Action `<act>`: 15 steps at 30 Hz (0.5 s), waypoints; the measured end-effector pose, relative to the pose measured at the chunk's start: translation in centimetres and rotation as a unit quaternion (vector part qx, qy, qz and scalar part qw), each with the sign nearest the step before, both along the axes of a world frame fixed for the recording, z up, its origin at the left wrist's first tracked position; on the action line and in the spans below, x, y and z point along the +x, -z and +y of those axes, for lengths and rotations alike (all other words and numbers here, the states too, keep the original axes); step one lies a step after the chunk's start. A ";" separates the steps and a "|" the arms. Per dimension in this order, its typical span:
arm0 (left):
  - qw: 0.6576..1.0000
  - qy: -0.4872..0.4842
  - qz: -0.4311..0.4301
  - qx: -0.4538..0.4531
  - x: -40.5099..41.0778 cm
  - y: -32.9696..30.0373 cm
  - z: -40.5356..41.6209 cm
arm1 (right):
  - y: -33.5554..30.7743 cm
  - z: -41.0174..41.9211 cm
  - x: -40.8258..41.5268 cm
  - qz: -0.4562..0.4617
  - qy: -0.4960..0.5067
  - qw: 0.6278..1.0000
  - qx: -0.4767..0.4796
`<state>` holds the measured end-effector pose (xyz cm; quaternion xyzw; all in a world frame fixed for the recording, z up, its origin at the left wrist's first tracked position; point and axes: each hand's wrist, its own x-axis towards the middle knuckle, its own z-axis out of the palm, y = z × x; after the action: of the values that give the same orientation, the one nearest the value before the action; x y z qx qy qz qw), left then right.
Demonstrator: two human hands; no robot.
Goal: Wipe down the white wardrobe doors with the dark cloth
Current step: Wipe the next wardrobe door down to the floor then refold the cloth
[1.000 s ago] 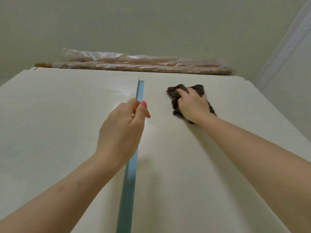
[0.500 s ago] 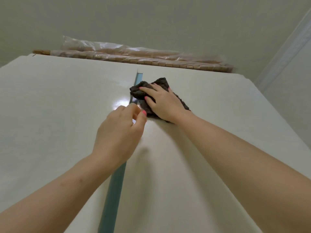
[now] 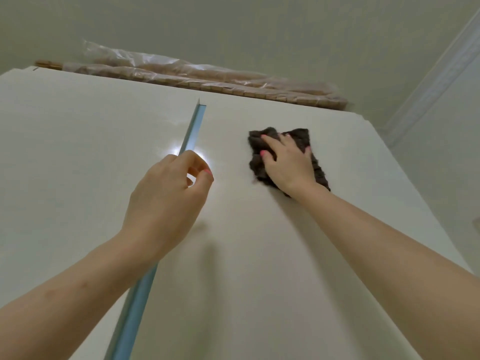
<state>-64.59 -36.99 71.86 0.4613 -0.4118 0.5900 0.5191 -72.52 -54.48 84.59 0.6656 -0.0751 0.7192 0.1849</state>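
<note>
I look steeply up at two white wardrobe doors. The right door (image 3: 259, 255) stands slightly ajar, showing its pale blue edge (image 3: 193, 128). My left hand (image 3: 166, 203) grips that blue edge about halfway up the view, thumb on the door face. My right hand (image 3: 287, 162) lies flat on a crumpled dark cloth (image 3: 319, 172) and presses it against the upper part of the right door. The left door (image 3: 78, 165) is untouched. A bright glare spot sits just above my left thumb.
Long rolled bundles in clear plastic (image 3: 207, 79) lie on top of the wardrobe, overhanging its upper edge. The ceiling is close above. A white moulded door frame (image 3: 439, 81) runs up the wall at the right.
My right hand has swept the cloth from beside the blue edge back out to the right on the right door. The left hand keeps its hold on the edge.
</note>
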 end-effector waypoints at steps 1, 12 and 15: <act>1.000 0.009 0.003 -0.003 -0.5 -0.2 -0.5 | 0.6 -0.1 -0.2 0.057 -0.010 0.997 -0.057; 0.997 0.035 -0.026 0.059 -4.2 1.3 -5.1 | -0.2 -10.0 -8.5 -0.129 0.016 0.973 0.191; 0.998 0.027 0.002 0.055 -3.5 1.9 -4.4 | -0.8 -10.1 -8.1 -0.191 0.008 0.939 0.287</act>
<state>-68.05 -41.40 70.01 0.4793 -0.4550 0.5510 0.5095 -80.62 -64.62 85.39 0.5402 -0.3176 0.7788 -0.0263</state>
